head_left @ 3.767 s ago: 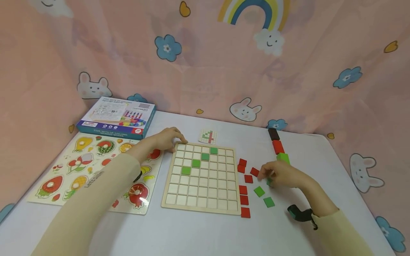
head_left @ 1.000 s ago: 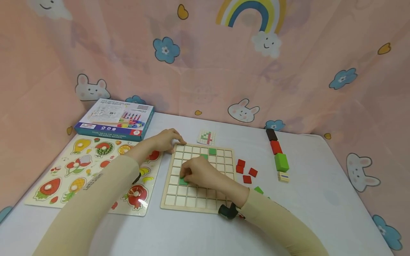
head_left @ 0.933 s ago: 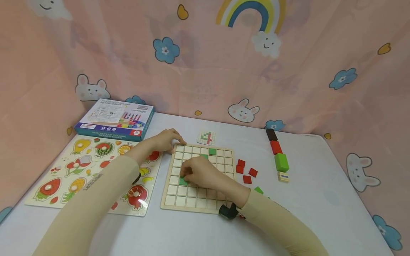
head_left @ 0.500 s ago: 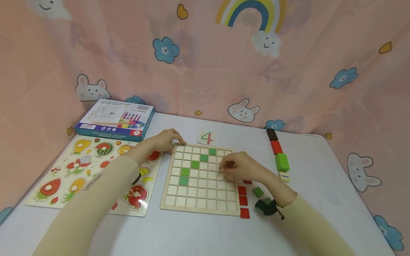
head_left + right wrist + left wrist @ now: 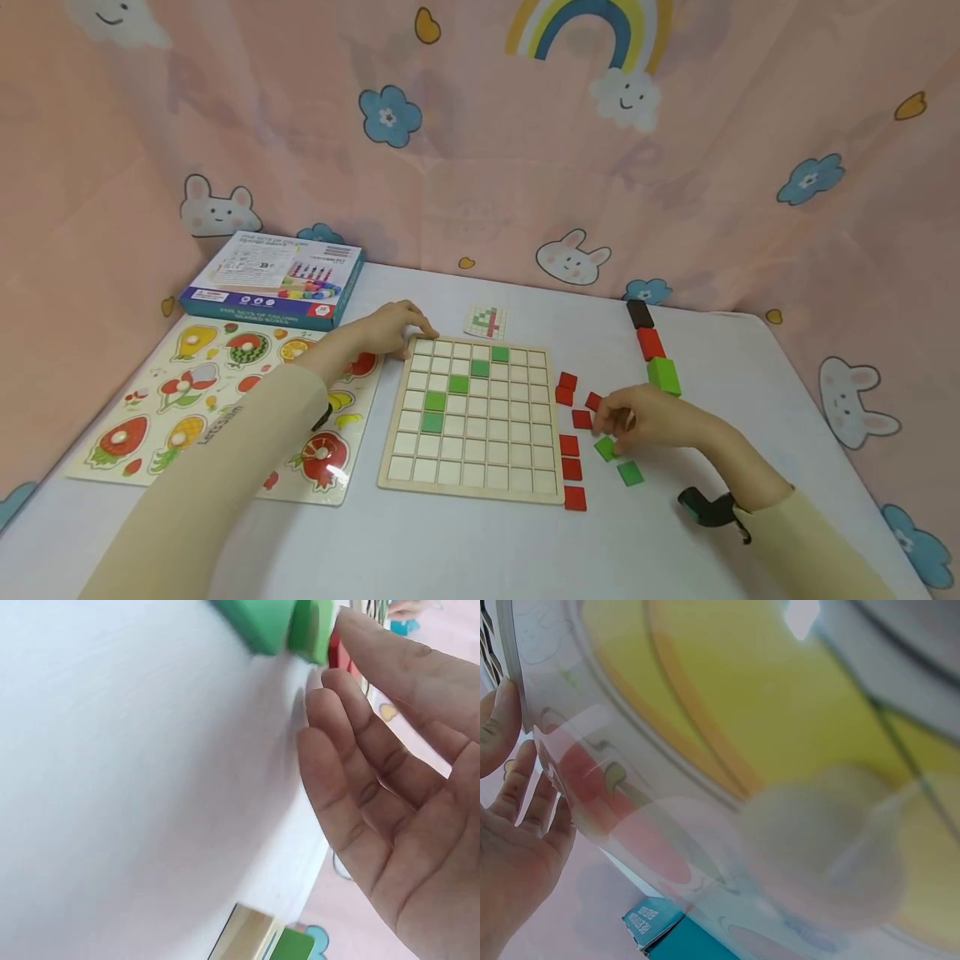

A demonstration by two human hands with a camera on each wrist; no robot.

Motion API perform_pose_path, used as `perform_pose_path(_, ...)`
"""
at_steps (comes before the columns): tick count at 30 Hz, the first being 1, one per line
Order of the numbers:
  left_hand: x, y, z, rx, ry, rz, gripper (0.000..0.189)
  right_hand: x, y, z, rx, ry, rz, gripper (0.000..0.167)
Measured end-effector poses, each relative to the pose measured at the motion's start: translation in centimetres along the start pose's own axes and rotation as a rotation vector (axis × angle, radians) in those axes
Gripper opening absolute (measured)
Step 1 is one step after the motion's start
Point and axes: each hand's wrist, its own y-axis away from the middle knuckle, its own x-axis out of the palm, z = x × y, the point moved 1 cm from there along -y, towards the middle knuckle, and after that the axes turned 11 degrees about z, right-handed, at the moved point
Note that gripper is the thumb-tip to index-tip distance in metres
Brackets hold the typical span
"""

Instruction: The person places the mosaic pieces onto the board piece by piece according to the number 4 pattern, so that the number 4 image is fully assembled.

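Observation:
In the head view, a square wooden grid board [image 5: 470,421] carries a diagonal of several green tiles, with one more directly below the lowest. My left hand [image 5: 392,327] holds the board's upper left corner, thumb at its left edge and index finger at its top edge. My right hand [image 5: 660,419] hovers with bent fingers over a loose green tile [image 5: 604,449], thumb and fingertips apart. Another green tile [image 5: 630,474] lies nearer me. In the right wrist view, a gap shows between the thumb [image 5: 405,664] and the other fingertips; nothing is gripped there.
Several red tiles [image 5: 570,446] lie along the board's right side. Behind the board is a small pattern card [image 5: 486,322]. A fruit puzzle board [image 5: 157,408] and a box [image 5: 270,275] stand left. Black, red [image 5: 651,343] and green blocks line up at right.
My right hand set a green tile on the board, below the diagonal's lowest tile, let go and moved right to the loose tiles. My left hand stayed at the corner.

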Motion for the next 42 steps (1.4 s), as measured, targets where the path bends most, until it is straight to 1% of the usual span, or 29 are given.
perform_pose_path(3, 0.0, -0.1, 0.1, 0.001, 0.003, 0.000, 0.052, 0.1, 0.2, -0.3, -0.011, 0.007, 0.016, 0.024)
perform_pose_path(7, 0.0, -0.1, 0.1, 0.006, 0.007, -0.001, 0.052, 0.3, -0.2, -0.5, -0.022, 0.041, 0.022, 0.025)
perform_pose_path(11, 0.0, -0.1, 0.2, 0.015, 0.004, -0.007, 0.052, 0.3, -0.6, -0.4, -0.007, 0.069, 0.012, 0.025)
perform_pose_path(16, 0.0, 0.0, 0.1, 0.010, 0.015, -0.003, 0.053, 0.0, -0.8, 0.1, 0.009, 0.091, 0.001, 0.023)
perform_pose_path(22, 0.0, 0.0, 0.2, 0.000, 0.014, -0.001, 0.053, -0.6, -1.3, 1.0, -0.057, 0.076, -0.044, 0.016)
perform_pose_path(26, 0.0, 0.0, 0.2, 0.001, 0.013, -0.001, 0.052, -0.5, -2.3, 2.2, -0.089, 0.056, -0.110, 0.013)
perform_pose_path(29, 0.0, 0.0, 0.2, 0.002, 0.013, -0.005, 0.052, -0.2, -3.4, 3.4, -0.103, 0.041, -0.163, 0.014)
perform_pose_path(32, 0.0, 0.0, 0.1, -0.003, 0.016, -0.005, 0.052, 0.2, -4.7, 4.8, -0.111, 0.022, -0.196, 0.013)
perform_pose_path(37, -0.1, 0.0, 0.0, -0.006, 0.020, -0.003, 0.052, 0.8, -7.1, 7.7, -0.106, -0.012, -0.214, 0.013)
perform_pose_path(42, -0.1, 0.1, 0.0, 0.001, 0.016, -0.004, 0.052, 1.5, -9.5, 10.1, -0.160, 0.000, -0.203, 0.013)
